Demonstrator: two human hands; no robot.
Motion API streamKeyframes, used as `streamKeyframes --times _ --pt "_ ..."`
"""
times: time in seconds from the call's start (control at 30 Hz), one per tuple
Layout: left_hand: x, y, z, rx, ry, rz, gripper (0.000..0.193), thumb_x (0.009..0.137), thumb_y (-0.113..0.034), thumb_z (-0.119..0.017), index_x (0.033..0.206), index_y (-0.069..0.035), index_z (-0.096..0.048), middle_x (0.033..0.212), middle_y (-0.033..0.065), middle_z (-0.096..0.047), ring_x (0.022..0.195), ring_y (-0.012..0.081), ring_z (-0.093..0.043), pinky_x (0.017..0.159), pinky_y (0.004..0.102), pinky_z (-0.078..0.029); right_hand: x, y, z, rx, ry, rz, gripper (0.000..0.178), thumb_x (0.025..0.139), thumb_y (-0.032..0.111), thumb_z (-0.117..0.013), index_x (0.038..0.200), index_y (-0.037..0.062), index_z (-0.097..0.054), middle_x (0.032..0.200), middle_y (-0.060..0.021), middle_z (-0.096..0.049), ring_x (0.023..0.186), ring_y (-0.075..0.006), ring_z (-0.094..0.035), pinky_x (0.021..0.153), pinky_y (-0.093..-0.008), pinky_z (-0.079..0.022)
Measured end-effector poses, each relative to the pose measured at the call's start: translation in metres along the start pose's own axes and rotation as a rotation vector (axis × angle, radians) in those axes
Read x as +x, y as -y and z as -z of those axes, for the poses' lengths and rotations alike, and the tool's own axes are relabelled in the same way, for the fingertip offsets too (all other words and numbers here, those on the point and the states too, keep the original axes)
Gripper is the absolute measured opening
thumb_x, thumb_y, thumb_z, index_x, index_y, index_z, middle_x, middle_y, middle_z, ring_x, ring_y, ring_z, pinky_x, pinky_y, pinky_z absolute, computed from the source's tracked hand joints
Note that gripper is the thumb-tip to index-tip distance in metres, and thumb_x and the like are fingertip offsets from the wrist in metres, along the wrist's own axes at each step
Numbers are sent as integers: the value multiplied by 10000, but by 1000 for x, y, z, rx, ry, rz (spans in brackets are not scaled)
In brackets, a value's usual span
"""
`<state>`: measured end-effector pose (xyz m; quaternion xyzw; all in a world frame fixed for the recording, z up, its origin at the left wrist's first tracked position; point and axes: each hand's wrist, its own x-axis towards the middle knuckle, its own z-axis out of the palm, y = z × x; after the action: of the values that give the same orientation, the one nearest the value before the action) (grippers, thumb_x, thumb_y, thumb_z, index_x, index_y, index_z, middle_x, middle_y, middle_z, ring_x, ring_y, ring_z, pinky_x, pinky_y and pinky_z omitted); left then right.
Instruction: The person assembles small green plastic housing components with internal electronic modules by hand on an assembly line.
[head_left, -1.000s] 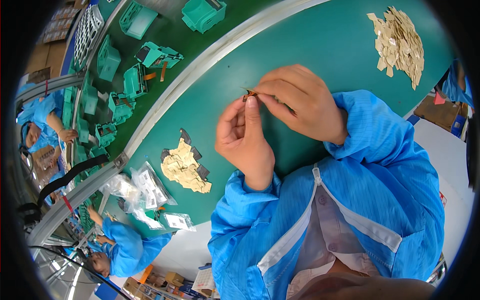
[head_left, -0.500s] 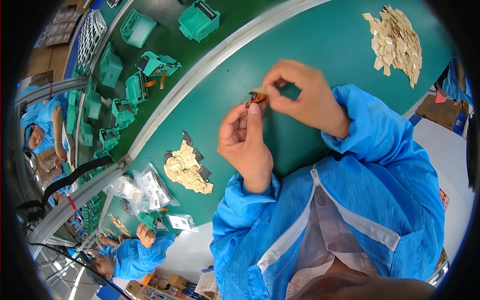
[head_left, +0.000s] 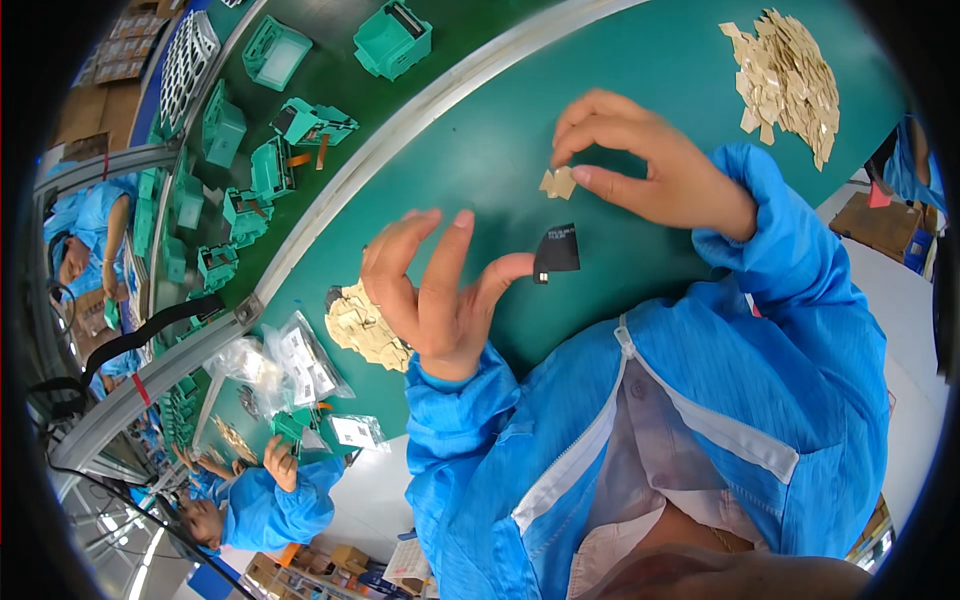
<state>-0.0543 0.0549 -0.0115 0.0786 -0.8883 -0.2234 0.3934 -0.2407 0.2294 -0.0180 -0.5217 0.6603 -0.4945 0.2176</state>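
Note:
My right hand (head_left: 645, 170) pinches a small tan paper-like piece (head_left: 557, 183) between thumb and fingertips above the green table. Below and left of it is my left hand (head_left: 430, 295), its fingers spread wide apart. A thin black flat piece (head_left: 558, 252) with small pale print clings to the left thumb's tip; no other finger touches it. Beside the left hand, partly behind its fingers, lies a pile of tan pieces (head_left: 365, 330) with a dark bit at its edge. A larger tan pile (head_left: 790, 85) is at the far right.
A pale rail (head_left: 400, 130) divides the table from a lane holding several green plastic holders (head_left: 393, 40). Clear plastic bags (head_left: 300, 360) lie at the left, near a metal frame post (head_left: 150, 400). A co-worker in blue (head_left: 280, 515) sits at the lower left.
My hands have moved apart: the right one up and right with the tan piece, the left one down and left. The left fingers have spread, leaving the black piece on the thumb.

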Motion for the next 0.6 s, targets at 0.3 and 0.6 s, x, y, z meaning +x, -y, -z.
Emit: streamKeyframes --times 0.3,0.6 --pt "13 -3 -1 114 7 -208 646 619 -599 -790 1053 -126 -716 1049 86 -614 965 279 -596 891 457 -464 16 27 16 275 391 -29 148 908 158 -710 1009 51 -698 1127 -81 -590 1084 -232 -568 966 -369 -433" --pt "4 14 7 80 73 -250 662 574 -596 -776 1030 -118 -733 1045 82 -622 959 271 -612 899 474 -483 17 30 -6 271 477 -29 108 817 40 -728 895 44 -654 1105 -102 -591 1082 -270 -565 944 -377 -439"
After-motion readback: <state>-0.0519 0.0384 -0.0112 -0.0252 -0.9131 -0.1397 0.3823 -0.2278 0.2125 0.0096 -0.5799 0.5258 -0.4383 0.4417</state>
